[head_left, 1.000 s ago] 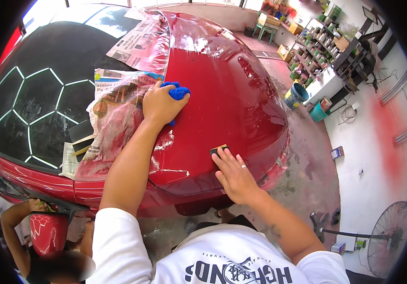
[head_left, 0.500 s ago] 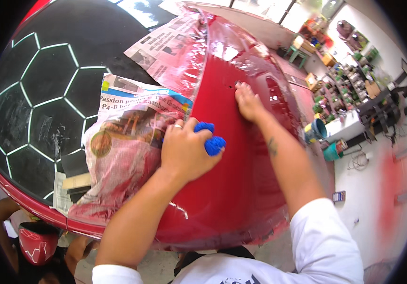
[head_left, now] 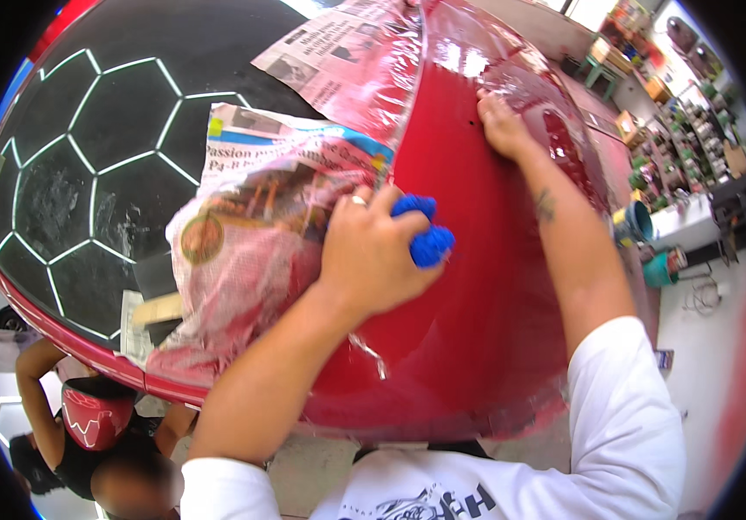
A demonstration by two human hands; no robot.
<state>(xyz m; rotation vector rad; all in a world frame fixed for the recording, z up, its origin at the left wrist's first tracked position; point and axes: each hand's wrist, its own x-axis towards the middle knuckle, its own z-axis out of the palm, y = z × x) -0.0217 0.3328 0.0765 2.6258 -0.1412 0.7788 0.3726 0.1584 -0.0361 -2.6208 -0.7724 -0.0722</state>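
A bunched blue cloth pokes out between the thumb and fingers of my left hand, which is closed on it over the border of newspaper and paint. Beneath is a glossy red car panel. Farther off to the right, my right hand rests with its fingers stretched on the red surface, close to a small dark hole. It holds nothing that I can see. Next to it, clear plastic sheeting covers the panel's right side. Crumpled newspaper stained with red lies left of my left hand.
A black panel with white hexagon lines spreads across the left. Another newspaper sheet lies at the far side. At lower left a person is beside a red mirror cover. Shelves of cans and buckets stand right.
The whole view has shifted, so the car and both hands appear farther right. My right hand has slid toward the plastic edge. The blue cloth stays in my left hand.
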